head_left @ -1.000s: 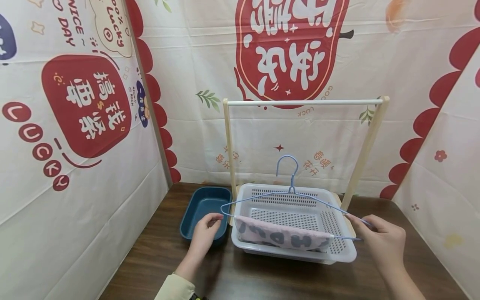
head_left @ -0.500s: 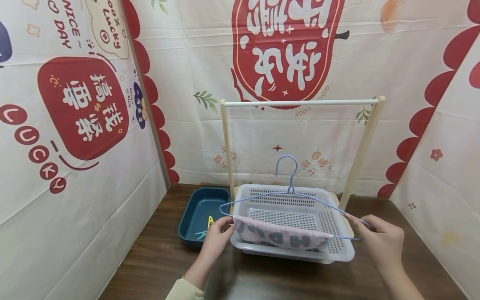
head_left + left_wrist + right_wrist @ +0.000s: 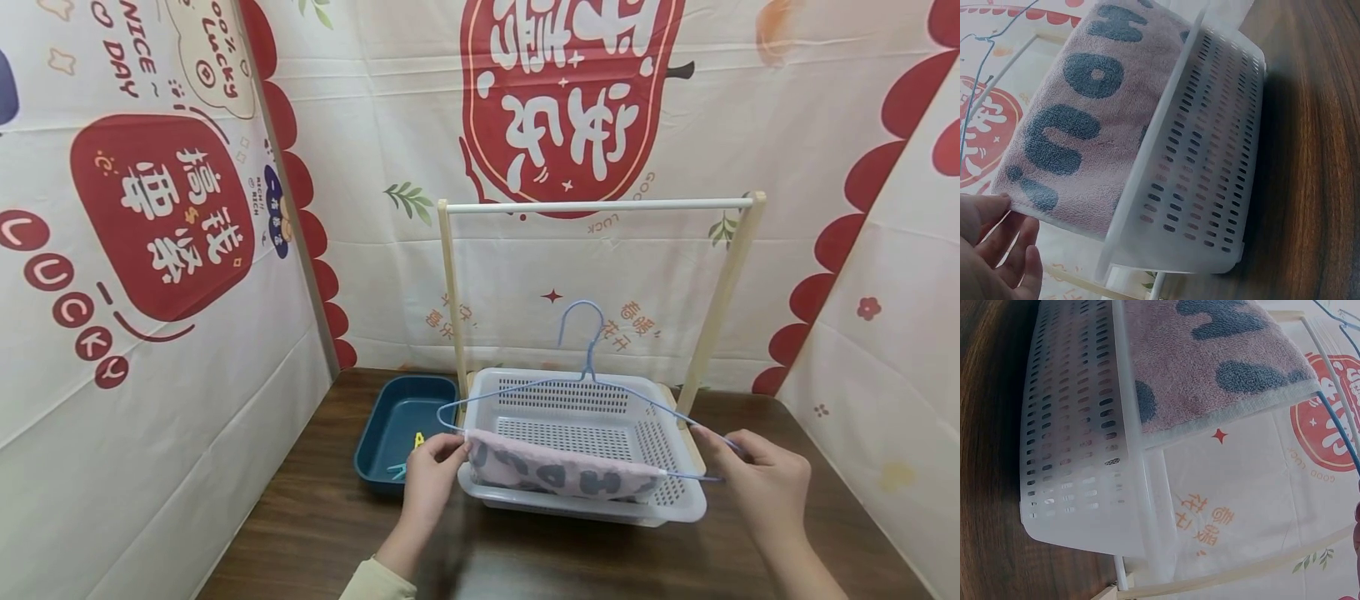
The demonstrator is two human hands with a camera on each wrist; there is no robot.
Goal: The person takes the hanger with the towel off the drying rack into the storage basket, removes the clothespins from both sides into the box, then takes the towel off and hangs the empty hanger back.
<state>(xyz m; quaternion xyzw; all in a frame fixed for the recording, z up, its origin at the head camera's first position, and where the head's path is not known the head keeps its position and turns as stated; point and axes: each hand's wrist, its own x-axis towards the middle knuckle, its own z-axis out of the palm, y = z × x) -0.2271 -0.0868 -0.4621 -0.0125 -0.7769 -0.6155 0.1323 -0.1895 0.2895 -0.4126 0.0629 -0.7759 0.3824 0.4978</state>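
A pink towel (image 3: pixel 555 473) with grey-blue letters hangs folded over the lower bar of a blue wire hanger (image 3: pixel 589 358). Its lower part dips inside the front of a white perforated basket (image 3: pixel 686 471). My left hand (image 3: pixel 431 479) pinches the towel's upper left corner between thumb and fingers, which the left wrist view shows close up. At the other end, my right hand (image 3: pixel 772 479) grips the hanger's right corner, beyond the towel's edge. Only a sliver of that hand's fingers (image 3: pixel 1357 540) enters the right wrist view. The hanger's hook points up and leans slightly right.
Left of the basket, a dark blue tray (image 3: pixel 367 433) holds a yellow clothespin (image 3: pixel 419 438) and a teal clothespin (image 3: pixel 397 472), partly hidden by my left hand. Behind the basket rises a wooden rack with a white rail (image 3: pixel 600 205). Printed cloth (image 3: pixel 390 283) encloses the table (image 3: pixel 300 500).
My left hand has moved right from the tray's edge to the towel's left corner, uncovering the clothespins. The hanger's hook has swung slightly up and right. My right hand keeps its grip.
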